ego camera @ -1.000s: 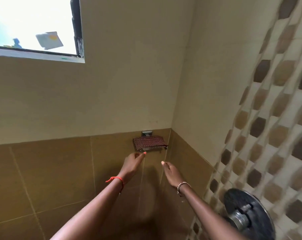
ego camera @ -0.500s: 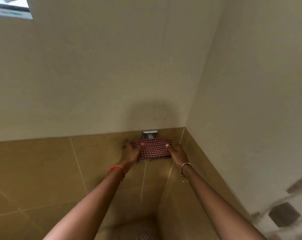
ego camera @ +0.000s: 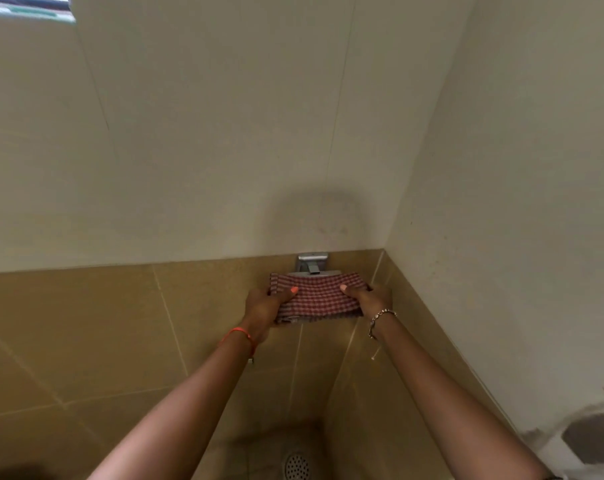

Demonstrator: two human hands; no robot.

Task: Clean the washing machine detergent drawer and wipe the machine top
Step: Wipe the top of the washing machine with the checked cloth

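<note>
Head view
Cloth: red-and-white checked cloth point(ego camera: 317, 296), folded, lying over a metal wall holder point(ego camera: 312, 262) at the top edge of the brown tile band, near the corner of two walls.
Left hand: left hand point(ego camera: 264, 306) at the 9 o'clock end of the cloth; thumb on top of the fabric, fingers closed around the cloth's end, the rest of them hidden beneath it.
Right hand: right hand point(ego camera: 371, 299) at the 3 o'clock end of the cloth; thumb pressed on the fabric, fingers wrapped around the edge.
Wrists: orange band point(ego camera: 239, 336) on the left wrist; beaded bracelet point(ego camera: 380, 318) on the right wrist.
Holder: only its upper metal bracket shows, at 12 o'clock from the cloth; the remainder is covered.
Floor drain: round perforated drain point(ego camera: 296, 466) at 6 o'clock, between the forearms, well apart from the cloth.
Window: corner of a window point(ego camera: 26, 6) at 10 o'clock, far from the hands.
Washing machine: cannot tell its location; out of view.
</note>
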